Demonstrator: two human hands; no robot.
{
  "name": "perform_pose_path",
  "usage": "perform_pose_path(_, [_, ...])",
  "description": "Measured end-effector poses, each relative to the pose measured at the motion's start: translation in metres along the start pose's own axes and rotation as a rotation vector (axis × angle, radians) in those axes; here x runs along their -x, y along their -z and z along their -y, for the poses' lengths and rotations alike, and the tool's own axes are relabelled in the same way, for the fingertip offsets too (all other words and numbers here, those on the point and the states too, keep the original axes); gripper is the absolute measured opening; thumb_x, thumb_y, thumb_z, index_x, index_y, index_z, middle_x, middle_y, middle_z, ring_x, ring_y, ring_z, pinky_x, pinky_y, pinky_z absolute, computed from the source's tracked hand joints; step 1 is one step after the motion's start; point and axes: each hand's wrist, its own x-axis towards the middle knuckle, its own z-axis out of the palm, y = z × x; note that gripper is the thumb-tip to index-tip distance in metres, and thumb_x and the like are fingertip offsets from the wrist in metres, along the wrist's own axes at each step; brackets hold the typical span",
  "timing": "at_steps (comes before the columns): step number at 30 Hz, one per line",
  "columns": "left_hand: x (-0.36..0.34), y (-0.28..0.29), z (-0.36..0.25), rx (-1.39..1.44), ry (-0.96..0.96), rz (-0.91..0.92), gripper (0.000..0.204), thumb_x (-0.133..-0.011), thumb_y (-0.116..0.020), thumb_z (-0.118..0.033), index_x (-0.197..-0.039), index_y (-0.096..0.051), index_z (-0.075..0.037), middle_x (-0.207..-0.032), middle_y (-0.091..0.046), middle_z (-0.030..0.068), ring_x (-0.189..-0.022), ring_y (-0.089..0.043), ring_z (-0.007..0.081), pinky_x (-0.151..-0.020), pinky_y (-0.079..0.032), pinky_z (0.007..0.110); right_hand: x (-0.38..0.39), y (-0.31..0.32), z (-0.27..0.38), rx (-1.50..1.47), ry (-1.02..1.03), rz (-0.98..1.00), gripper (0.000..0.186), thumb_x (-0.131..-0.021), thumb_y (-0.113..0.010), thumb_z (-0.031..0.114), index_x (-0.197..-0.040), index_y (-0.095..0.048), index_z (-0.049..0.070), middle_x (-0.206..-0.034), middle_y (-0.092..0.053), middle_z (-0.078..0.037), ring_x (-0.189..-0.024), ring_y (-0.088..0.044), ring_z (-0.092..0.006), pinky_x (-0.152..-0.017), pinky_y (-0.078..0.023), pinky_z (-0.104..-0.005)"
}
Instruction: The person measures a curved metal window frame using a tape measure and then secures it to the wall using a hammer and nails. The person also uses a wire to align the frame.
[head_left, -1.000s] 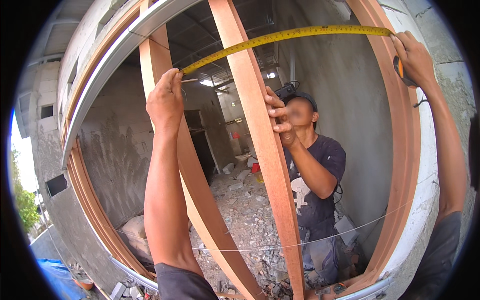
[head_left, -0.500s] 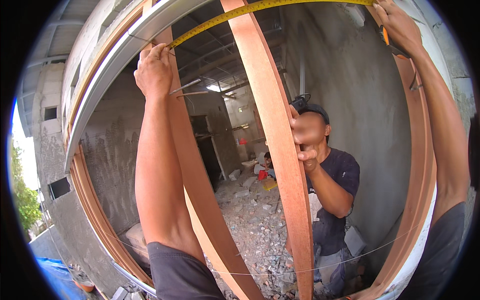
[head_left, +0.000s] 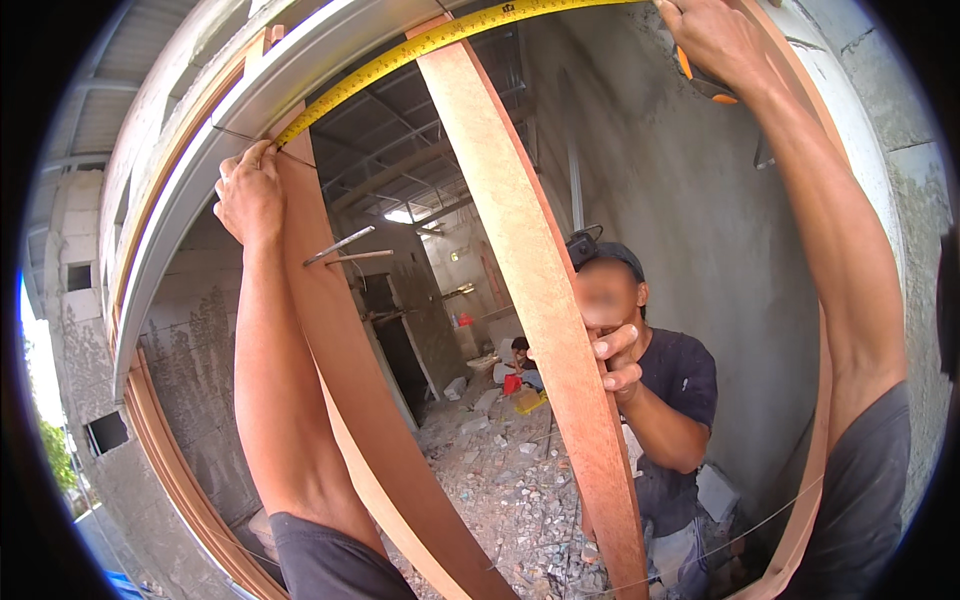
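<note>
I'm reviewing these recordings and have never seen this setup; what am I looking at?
There is no machine: these are a person's bare hands, seen through a fisheye camera worn on the head, so straight edges look bent. The left hand holds one end of a yellow tape by a wooden post; the right hand holds the other, with its dark-and-orange case. A co-worker's hand is on the middle post. Rubble lies beyond.

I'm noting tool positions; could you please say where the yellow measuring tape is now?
In the head view, the yellow measuring tape arches across the top, from the left hand by the left post, past the middle post to the right hand.
</note>
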Motion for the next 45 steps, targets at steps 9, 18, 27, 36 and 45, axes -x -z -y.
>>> perform_pose_path(9, [-0.001, -0.005, 0.006, 0.027, 0.0, -0.02, 0.029, -0.092, -0.048, -0.042, -0.111, -0.065, -0.028, -0.111, -0.058, 0.0046, -0.105, -0.055, 0.028, -0.087, -0.044, 0.043, -0.007, -0.006, 0.006, 0.075, -0.032, 0.066, 0.037, -0.094, -0.039, 0.039, -0.098, -0.059, 0.008, -0.103, -0.06, -0.013, -0.095, -0.057, -0.036, -0.078, -0.044, -0.0465])
perform_pose_path(18, [0.001, -0.004, 0.005, 0.029, 0.0, -0.038, 0.03, -0.092, -0.047, -0.042, -0.111, -0.065, -0.028, -0.111, -0.06, 0.0051, -0.104, -0.056, 0.0292, -0.087, -0.045, 0.043, -0.005, -0.021, 0.013, 0.029, -0.03, -0.032, 0.039, -0.092, -0.039, 0.04, -0.098, -0.061, 0.008, -0.098, -0.064, -0.015, -0.095, -0.058, -0.0361, -0.08, -0.045, -0.0473])
perform_pose_path(27, [0.0, -0.006, 0.006, 0.05, -0.012, -0.068, 0.03, -0.092, -0.047, -0.041, -0.111, -0.066, -0.027, -0.111, -0.061, 0.0053, -0.102, -0.057, 0.0295, -0.086, -0.046, 0.042, -0.006, -0.012, 0.023, -0.024, -0.095, 0.023, 0.039, -0.091, -0.038, 0.035, -0.09, -0.062, 0.004, -0.098, -0.064, -0.016, -0.094, -0.059, -0.0355, -0.08, -0.045, -0.0472])
perform_pose_path(36, [0.001, -0.006, 0.006, 0.049, -0.016, -0.073, 0.029, -0.092, -0.048, -0.04, -0.11, -0.066, -0.027, -0.11, -0.061, 0.0055, -0.101, -0.058, 0.0302, -0.086, -0.047, 0.042, 0.006, -0.011, 0.034, -0.047, -0.095, 0.076, 0.039, -0.092, -0.037, 0.034, -0.091, -0.062, 0.005, -0.096, -0.064, -0.015, -0.091, -0.06, -0.0369, -0.078, -0.046, -0.0472])
perform_pose_path(45, [-0.009, -0.008, 0.006, -0.014, -0.06, -0.085, 0.028, -0.092, -0.048, -0.037, -0.112, -0.066, -0.028, -0.105, -0.061, 0.0056, -0.097, -0.059, 0.0286, -0.083, -0.047, 0.042, 0.021, -0.015, 0.03, -0.067, -0.098, 0.075, 0.04, -0.092, -0.037, 0.035, -0.091, -0.063, 0.005, -0.096, -0.064, -0.015, -0.089, -0.06, -0.0373, -0.079, -0.046, -0.0475])
